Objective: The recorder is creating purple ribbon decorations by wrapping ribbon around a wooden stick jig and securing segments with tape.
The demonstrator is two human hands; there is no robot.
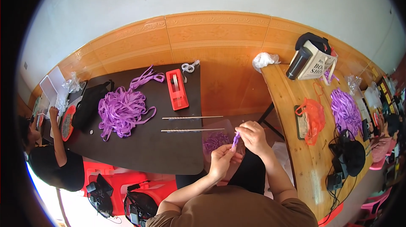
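Just off the right edge of the dark table, my left hand (222, 159) pinches the lower end of a short purple ribbon piece (235, 139). The fingertips of my right hand (253, 137) close on its upper end. It looks twisted or folded, but its exact shape is too small to tell. Below and behind my hands, a clear container (228, 126) holds more purple ribbon pieces (215, 141). Two thin sticks (192, 118) lie parallel across the table's right edge, ends sticking out. Left of them a large heap of purple ribbon (122, 112) is piled loosely.
A red tape dispenser (176, 90) and scissors (188, 68) are on the dark table (169, 155), beside a black bag (91, 105). Another person (55, 159) sits at far left. The wooden table (292, 113) bears an orange plastic bag (313, 119) and a tumbler (298, 63).
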